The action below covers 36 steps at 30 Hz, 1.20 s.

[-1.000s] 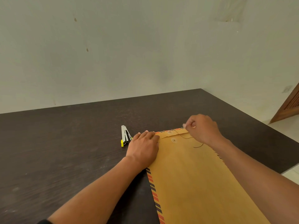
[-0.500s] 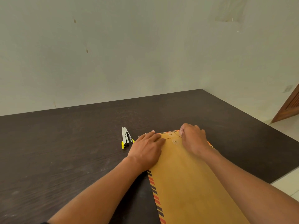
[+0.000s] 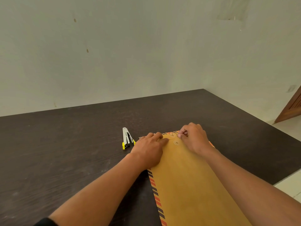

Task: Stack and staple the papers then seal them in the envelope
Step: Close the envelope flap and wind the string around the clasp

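Note:
A brown envelope (image 3: 187, 180) with a striped orange and dark border lies flat on the dark table (image 3: 65, 152). Two round clasp buttons (image 3: 176, 142) show near its far end, and a thin string loops around the upper one. My left hand (image 3: 149, 150) rests flat on the envelope's left far corner, fingers together, pressing the folded flap down. My right hand (image 3: 193, 137) is closed at the far edge, its fingertips pinching the string beside the upper button. No papers are visible.
A silver stapler (image 3: 127, 138) with yellow ends lies on the table just left of my left hand. The table's right edge (image 3: 276, 183) runs close to the envelope, with pale floor beyond. A wall stands behind the table.
My right hand came in from the right to the clasp, and the loose string that trailed over the envelope is now drawn up at the upper button. My left hand stays on the flap.

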Available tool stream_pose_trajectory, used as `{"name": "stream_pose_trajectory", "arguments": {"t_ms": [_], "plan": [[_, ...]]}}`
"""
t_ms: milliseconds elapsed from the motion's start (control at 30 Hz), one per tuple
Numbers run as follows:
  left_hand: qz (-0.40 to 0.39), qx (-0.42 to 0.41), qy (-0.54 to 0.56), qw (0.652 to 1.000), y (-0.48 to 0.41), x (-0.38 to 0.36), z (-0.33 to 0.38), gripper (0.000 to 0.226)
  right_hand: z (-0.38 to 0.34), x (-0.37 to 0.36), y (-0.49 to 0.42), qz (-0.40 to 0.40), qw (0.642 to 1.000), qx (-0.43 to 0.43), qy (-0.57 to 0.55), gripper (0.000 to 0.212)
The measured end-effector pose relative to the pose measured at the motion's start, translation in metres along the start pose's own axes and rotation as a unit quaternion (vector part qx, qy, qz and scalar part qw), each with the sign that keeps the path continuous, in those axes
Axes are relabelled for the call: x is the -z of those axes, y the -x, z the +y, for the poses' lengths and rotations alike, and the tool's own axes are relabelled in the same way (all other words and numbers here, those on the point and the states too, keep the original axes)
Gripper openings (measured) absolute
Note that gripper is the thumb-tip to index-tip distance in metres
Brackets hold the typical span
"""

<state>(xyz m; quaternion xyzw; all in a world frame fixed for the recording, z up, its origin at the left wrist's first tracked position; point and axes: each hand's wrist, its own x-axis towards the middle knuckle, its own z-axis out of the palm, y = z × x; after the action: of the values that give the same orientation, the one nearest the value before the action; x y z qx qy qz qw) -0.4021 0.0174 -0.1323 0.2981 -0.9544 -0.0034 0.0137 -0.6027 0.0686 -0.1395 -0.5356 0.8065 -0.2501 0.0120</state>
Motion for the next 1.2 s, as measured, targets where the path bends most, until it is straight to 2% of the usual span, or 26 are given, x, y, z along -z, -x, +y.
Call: {"name": "stream_pose_trajectory", "arguments": {"t_ms": [167,267,367,433,633,767,867,1000,1200], "plan": [[0.012,0.004,0.018,1.0,0.0,-0.004,-0.002,0.051,-0.001,-0.004,-0.001,-0.043,0.991,0.03,0.121,0.019],[0.014,0.003,0.025,1.0,0.0,-0.005,-0.002,0.05,0.0,0.002,0.001,-0.053,0.99,0.032,0.125,0.013],[0.017,0.002,0.024,1.0,0.0,-0.005,-0.002,0.05,0.0,0.012,-0.001,-0.044,0.995,0.05,0.074,0.009],[0.018,0.002,0.022,1.0,0.0,-0.005,-0.002,0.05,-0.002,0.018,-0.001,-0.053,0.993,0.074,0.079,0.013],[0.015,0.005,0.024,1.0,0.001,-0.004,0.0,0.05,-0.011,0.02,-0.007,-0.039,0.961,0.147,0.23,0.02],[0.016,0.006,0.029,0.999,0.001,-0.005,-0.001,0.05,-0.014,0.018,-0.013,-0.032,0.942,0.174,0.287,0.019],[0.019,0.007,0.03,0.999,0.001,-0.006,-0.001,0.05,-0.011,0.018,-0.014,-0.043,0.945,0.173,0.272,0.019],[0.024,0.008,0.031,0.999,0.001,-0.007,-0.001,0.05,-0.002,0.021,-0.01,-0.071,0.974,0.136,0.168,0.009],[0.025,0.009,0.036,0.999,0.002,-0.005,0.0,0.05,0.002,0.023,-0.007,-0.085,0.986,0.104,0.102,0.014]]}}
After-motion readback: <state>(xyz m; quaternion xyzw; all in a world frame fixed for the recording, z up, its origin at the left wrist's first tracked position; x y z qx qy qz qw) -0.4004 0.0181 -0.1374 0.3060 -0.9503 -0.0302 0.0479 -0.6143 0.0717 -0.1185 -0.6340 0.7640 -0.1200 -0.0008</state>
